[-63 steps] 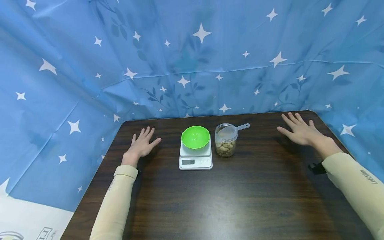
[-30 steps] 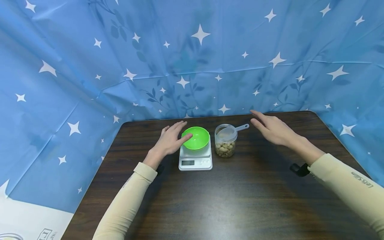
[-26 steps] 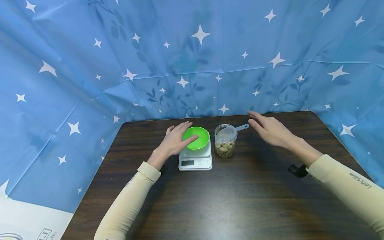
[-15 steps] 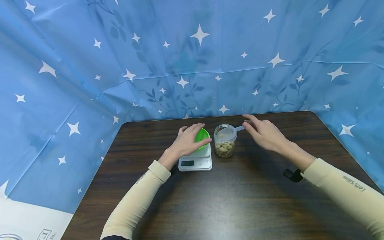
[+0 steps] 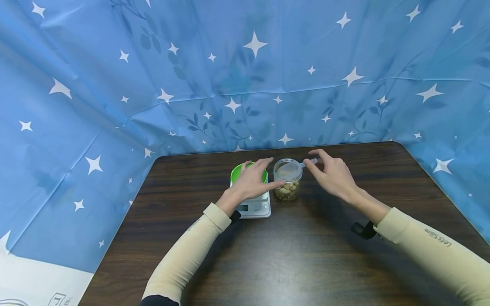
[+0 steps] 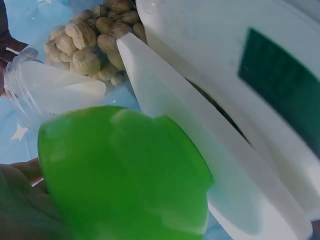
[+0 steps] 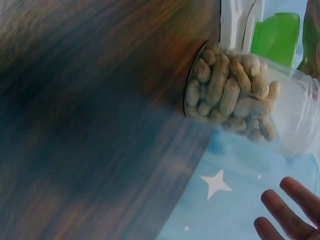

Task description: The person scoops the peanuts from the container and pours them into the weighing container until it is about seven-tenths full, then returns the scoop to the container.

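A clear jar of peanuts (image 5: 287, 192) stands on the dark wooden table (image 5: 306, 255), with a translucent scoop (image 5: 289, 169) lying across its mouth. Left of it a green bowl (image 5: 238, 170) sits on a white digital scale (image 5: 260, 209). My left hand (image 5: 260, 176) reaches over the bowl with fingers spread, the thumb at the jar's left side. My right hand (image 5: 324, 171) is at the scoop's handle (image 5: 311, 162), index above and thumb below, fingers loosely bent. The left wrist view shows the bowl (image 6: 125, 170), scale (image 6: 240, 100) and peanuts (image 6: 90, 45) up close. The right wrist view shows the jar (image 7: 235, 95).
A blue curtain with white stars (image 5: 245, 76) hangs close behind and on both sides of the table. The table's back edge lies just beyond the jar. A black wrist strap (image 5: 361, 229) shows on my right forearm.
Both hands left the table's sides and came together at the middle. The left passed over the bowl to the jar. The right closed in on the scoop's handle.
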Demonstrator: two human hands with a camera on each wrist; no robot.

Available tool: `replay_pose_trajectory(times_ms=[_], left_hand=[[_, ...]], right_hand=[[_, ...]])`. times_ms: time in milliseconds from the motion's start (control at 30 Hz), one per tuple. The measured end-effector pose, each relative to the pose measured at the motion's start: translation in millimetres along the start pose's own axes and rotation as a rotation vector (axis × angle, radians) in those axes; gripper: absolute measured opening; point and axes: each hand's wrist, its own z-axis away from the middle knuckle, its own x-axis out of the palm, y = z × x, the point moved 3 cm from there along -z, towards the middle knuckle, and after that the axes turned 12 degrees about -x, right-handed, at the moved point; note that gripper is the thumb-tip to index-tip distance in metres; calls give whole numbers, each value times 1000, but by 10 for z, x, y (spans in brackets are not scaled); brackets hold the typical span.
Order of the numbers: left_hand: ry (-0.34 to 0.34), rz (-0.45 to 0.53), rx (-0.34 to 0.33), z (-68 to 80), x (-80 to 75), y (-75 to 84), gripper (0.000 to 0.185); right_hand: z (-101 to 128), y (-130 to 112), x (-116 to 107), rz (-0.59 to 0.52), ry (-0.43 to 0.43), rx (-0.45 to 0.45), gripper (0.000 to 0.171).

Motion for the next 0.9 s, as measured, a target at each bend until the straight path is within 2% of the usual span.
replay_pose_trajectory(times_ms=[133,500,700,900], left_hand=[[4,10,-8,-32,28,48,95],[38,31,-6,-97,74,170,99],[32,34,-13,-134,93,208,100],[14,51,-7,-164,113,220,98]], right_hand=[[12,-28,45,-34,57,11,42],[-4,-47,114,-50,172,-74,22],[-19,-42,134,-75,208,-96,18],[-54,-59,136,-99,226,-75,21]])
